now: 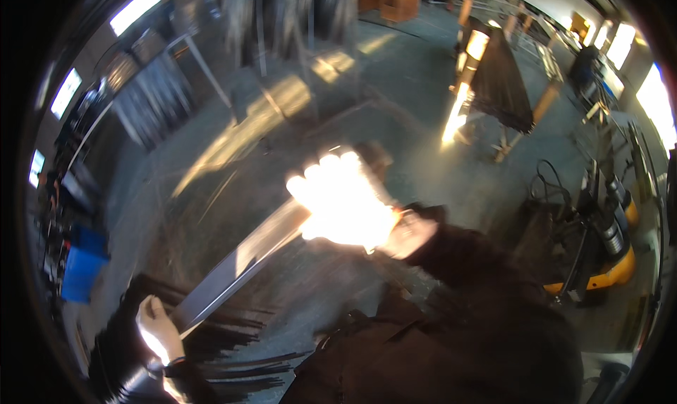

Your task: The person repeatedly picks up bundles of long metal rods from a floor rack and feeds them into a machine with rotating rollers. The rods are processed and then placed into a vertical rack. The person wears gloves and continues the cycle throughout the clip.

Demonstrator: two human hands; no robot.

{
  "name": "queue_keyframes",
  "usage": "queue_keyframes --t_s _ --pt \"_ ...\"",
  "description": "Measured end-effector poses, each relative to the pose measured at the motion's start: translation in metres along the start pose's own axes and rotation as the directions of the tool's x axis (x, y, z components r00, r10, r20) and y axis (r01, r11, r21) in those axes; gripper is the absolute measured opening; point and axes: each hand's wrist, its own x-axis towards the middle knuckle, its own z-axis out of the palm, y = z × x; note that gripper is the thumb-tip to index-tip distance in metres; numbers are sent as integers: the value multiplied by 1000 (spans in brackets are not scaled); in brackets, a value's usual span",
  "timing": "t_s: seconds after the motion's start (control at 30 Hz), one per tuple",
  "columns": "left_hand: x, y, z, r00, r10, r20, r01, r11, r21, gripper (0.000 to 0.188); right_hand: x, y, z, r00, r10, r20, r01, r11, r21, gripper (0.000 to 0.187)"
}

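Note:
A long, flat grey bar (229, 277) slants between my two hands, with a bright patch of sunlight on its face. Fingers of my right hand (345, 201) curl over its upper end; this hand is so overexposed that its detail is lost. At the bar's lower end, my left hand (159, 330) is closed, fingers bent against the end. Exactly how it grips there is partly hidden. Dark, thin strands (233, 326) lie spread beneath and beside the left hand at the lower left. Both forearms wear dark sleeves.
Racks of hanging dark strands (151, 101) stand at the far left, and more hang at the top centre. A blue bin (84, 266) is at left. On the right are a dark bundle on a stand (501, 80) and yellow-and-black equipment (610, 266). A wooden desk (398, 3) is far back.

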Motion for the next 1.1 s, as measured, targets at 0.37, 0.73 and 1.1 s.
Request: queue_keyframes --t_s 0.37,0.73,1.1 --pt "-96 383 150 697 562 445 -519 824 -228 28 -41 91 -21 952 161 -261 3 847 532 60" --pt "-215 629 317 356 928 -109 -673 174 -719 17 -139 388 -22 825 533 -189 -426 806 412 44" --pt "-175 758 545 543 206 814 628 545 -556 21 -371 613 -13 -57 978 200 -995 -72 69 52"
